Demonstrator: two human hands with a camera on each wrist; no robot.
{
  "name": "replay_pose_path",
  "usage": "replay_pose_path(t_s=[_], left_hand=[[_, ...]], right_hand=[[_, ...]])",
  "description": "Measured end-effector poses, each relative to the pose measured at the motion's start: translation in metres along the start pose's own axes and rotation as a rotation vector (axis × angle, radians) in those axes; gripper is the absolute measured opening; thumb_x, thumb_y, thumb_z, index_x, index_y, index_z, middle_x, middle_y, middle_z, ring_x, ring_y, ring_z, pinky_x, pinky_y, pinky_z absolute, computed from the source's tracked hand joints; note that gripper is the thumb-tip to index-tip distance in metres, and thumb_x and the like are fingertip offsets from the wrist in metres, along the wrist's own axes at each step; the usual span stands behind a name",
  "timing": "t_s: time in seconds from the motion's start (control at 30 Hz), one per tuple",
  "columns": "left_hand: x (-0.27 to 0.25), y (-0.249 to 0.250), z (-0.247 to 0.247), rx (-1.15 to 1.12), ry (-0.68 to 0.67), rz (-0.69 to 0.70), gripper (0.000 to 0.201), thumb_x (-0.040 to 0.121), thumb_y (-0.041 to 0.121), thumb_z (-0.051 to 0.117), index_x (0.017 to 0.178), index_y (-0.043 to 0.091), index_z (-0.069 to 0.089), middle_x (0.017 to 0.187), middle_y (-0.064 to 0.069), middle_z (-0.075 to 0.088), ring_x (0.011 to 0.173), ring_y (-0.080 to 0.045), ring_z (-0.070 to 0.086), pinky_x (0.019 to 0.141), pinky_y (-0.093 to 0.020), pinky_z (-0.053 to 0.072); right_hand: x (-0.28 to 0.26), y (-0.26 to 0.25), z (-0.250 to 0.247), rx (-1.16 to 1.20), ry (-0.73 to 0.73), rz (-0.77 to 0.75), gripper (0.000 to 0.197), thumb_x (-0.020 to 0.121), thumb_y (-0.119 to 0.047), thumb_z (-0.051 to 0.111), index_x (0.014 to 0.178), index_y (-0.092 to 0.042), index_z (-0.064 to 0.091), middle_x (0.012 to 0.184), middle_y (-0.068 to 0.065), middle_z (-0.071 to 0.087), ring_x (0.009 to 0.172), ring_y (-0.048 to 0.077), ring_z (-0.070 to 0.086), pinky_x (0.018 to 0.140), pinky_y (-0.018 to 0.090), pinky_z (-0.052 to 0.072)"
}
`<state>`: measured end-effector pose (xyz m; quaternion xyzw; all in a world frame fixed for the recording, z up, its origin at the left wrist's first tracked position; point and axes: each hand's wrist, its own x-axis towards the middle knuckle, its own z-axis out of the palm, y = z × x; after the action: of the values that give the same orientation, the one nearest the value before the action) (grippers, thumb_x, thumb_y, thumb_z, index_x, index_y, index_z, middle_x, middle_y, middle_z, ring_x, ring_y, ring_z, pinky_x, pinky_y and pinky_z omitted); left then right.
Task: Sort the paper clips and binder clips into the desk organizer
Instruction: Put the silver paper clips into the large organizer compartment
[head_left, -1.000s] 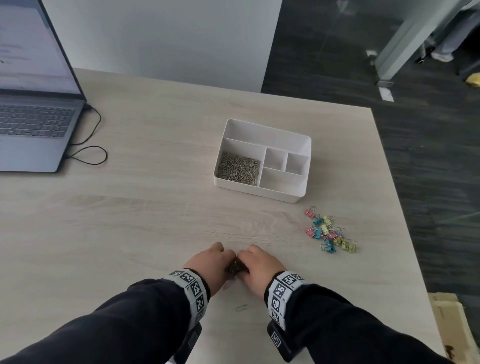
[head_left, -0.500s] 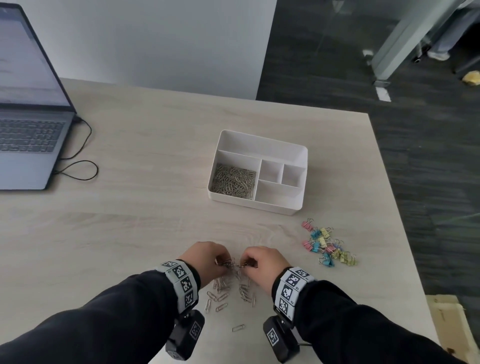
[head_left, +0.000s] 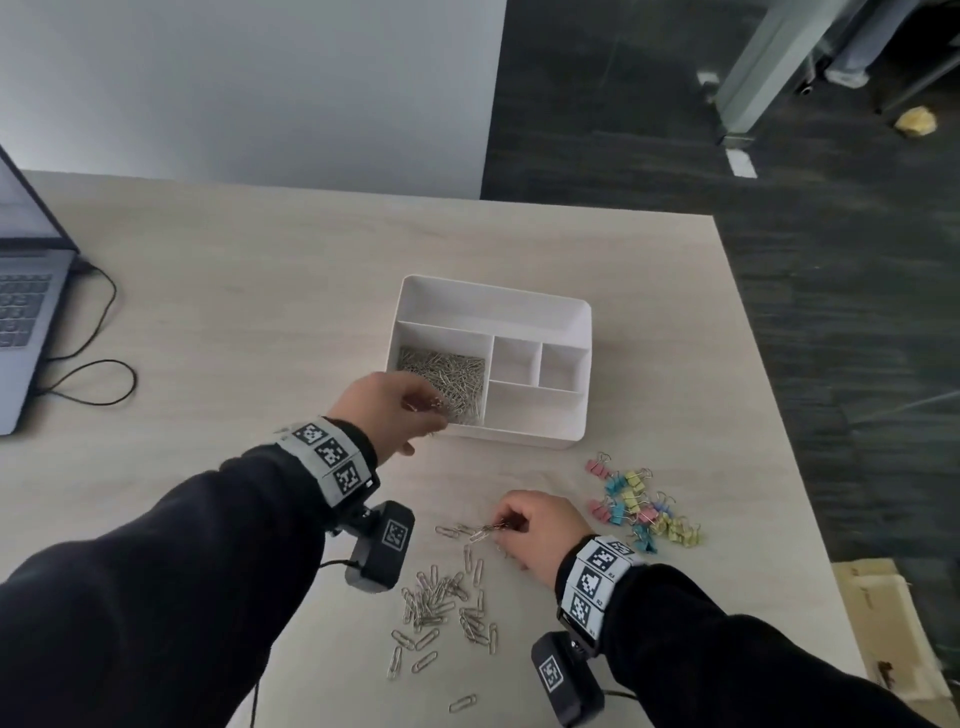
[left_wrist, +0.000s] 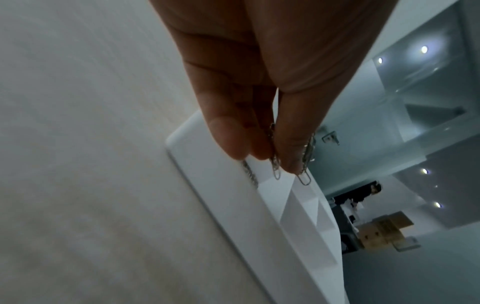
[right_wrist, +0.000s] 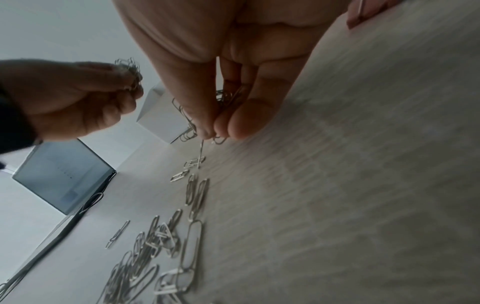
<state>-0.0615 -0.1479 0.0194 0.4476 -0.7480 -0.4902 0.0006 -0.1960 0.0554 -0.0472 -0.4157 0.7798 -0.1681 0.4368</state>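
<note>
The white desk organizer (head_left: 571, 312) stands mid-table, and its large near-left compartment holds a heap of silver paper clips (head_left: 447, 371). My left hand (head_left: 423, 410) hovers at that compartment's near-left corner, pinching a bunch of paper clips (left_wrist: 303, 160) in its fingertips above the organizer rim (left_wrist: 207, 174). My right hand (head_left: 511, 525) stays low over the table and pinches more paper clips (right_wrist: 223, 98). Loose paper clips (head_left: 447, 608) lie scattered on the table near me. Pastel binder clips (head_left: 639, 506) sit in a pile to the right.
A laptop (head_left: 21, 312) with a looped black cable (head_left: 93, 379) sits at the table's far left. The table's right edge (head_left: 779, 441) drops to dark floor. A cardboard box (head_left: 893, 623) stands on the floor by the near right corner.
My left hand has risen from the loose pile and travelled forward to the organizer with a bunch of clips. The right hand lifted slightly, leaving scattered clips uncovered.
</note>
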Motion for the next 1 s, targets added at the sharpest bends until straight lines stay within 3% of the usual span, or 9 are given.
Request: replay_pose_path(t_s=[0.07, 0.27, 0.43, 0.5, 0.6, 0.7, 0.8, 0.93, 1.0], left_hand=[[0.013, 0.009, -0.007, -0.04, 0.047, -0.006, 0.024, 0.077, 0.027, 0.08, 0.098, 0.024, 0.068, 0.08, 0.007, 0.068, 0.057, -0.016, 0.07, 0.059, -0.027, 0.058], [0.035, 0.026, -0.014, -0.059, 0.117, -0.017, 0.018, 0.081, 0.029, 0.076, 0.096, 0.026, 0.066, 0.085, 0.01, 0.069, 0.063, -0.021, 0.072, 0.053, -0.027, 0.058], [0.027, 0.009, -0.014, -0.079, 0.14, 0.0, 0.032, 0.084, 0.03, 0.073, 0.115, 0.027, 0.065, 0.106, 0.012, 0.068, 0.069, -0.012, 0.069, 0.054, -0.022, 0.057], [0.016, -0.005, -0.014, -0.096, 0.168, -0.011, 0.023, 0.087, 0.027, 0.069, 0.11, 0.028, 0.067, 0.103, 0.013, 0.068, 0.067, -0.01, 0.068, 0.052, -0.019, 0.055], [-0.006, -0.03, -0.014, -0.146, 0.2, -0.042, 0.008, 0.089, 0.022, 0.064, 0.093, 0.027, 0.069, 0.088, 0.008, 0.068, 0.071, -0.013, 0.069, 0.054, -0.027, 0.059], [-0.032, -0.06, -0.011, -0.098, 0.208, -0.107, 0.012, 0.088, 0.022, 0.062, 0.082, 0.03, 0.068, 0.076, 0.008, 0.068, 0.067, -0.015, 0.069, 0.054, -0.033, 0.059], [-0.056, -0.091, -0.004, 0.008, 0.165, -0.165, 0.01, 0.086, 0.026, 0.063, 0.08, 0.032, 0.067, 0.077, 0.01, 0.068, 0.067, -0.012, 0.065, 0.064, -0.033, 0.059], [-0.081, -0.115, 0.009, 0.213, 0.086, -0.16, 0.018, 0.088, 0.028, 0.061, 0.104, 0.032, 0.068, 0.092, 0.009, 0.061, 0.078, -0.008, 0.055, 0.078, -0.021, 0.043], [-0.09, -0.121, 0.016, 0.244, 0.075, -0.119, 0.028, 0.087, 0.023, 0.061, 0.113, 0.026, 0.068, 0.094, 0.007, 0.058, 0.083, -0.011, 0.056, 0.086, -0.023, 0.045]], right_hand=[[0.002, 0.0, 0.001, 0.02, 0.004, 0.005, 0.01, 0.082, -0.018, 0.069, 0.084, -0.027, 0.067, 0.08, -0.01, 0.062, 0.07, 0.01, 0.061, 0.069, 0.033, 0.058], [0.007, -0.014, -0.002, 0.046, -0.002, 0.005, 0.027, 0.082, -0.017, 0.069, 0.07, -0.038, 0.057, 0.079, -0.008, 0.063, 0.062, 0.011, 0.06, 0.065, 0.035, 0.059], [0.012, -0.037, -0.016, 0.191, 0.056, 0.024, 0.014, 0.083, -0.011, 0.07, 0.082, -0.024, 0.067, 0.068, -0.005, 0.065, 0.049, 0.007, 0.058, 0.052, 0.027, 0.056], [0.017, -0.051, -0.025, 0.249, 0.091, 0.02, 0.015, 0.084, -0.011, 0.071, 0.083, -0.025, 0.067, 0.068, -0.002, 0.068, 0.051, 0.007, 0.06, 0.054, 0.028, 0.057], [0.032, -0.075, -0.039, 0.31, 0.141, -0.045, 0.014, 0.083, -0.015, 0.073, 0.082, -0.027, 0.067, 0.07, 0.001, 0.07, 0.055, 0.013, 0.064, 0.058, 0.033, 0.06], [0.049, -0.102, -0.051, 0.407, 0.19, -0.12, 0.011, 0.084, -0.006, 0.071, 0.085, -0.017, 0.067, 0.068, 0.004, 0.067, 0.056, 0.015, 0.062, 0.055, 0.034, 0.058], [0.07, -0.123, -0.058, 0.415, 0.249, -0.142, 0.01, 0.085, -0.004, 0.068, 0.086, -0.013, 0.065, 0.067, 0.003, 0.063, 0.054, 0.016, 0.059, 0.054, 0.034, 0.057], [0.094, -0.133, -0.059, 0.211, 0.302, -0.159, 0.008, 0.084, -0.014, 0.069, 0.086, -0.02, 0.064, 0.073, -0.001, 0.068, 0.056, 0.019, 0.064, 0.06, 0.037, 0.058], [0.097, -0.133, -0.059, 0.017, 0.298, -0.19, 0.013, 0.082, -0.019, 0.071, 0.093, -0.024, 0.067, 0.089, -0.003, 0.07, 0.073, 0.018, 0.067, 0.072, 0.033, 0.057]])
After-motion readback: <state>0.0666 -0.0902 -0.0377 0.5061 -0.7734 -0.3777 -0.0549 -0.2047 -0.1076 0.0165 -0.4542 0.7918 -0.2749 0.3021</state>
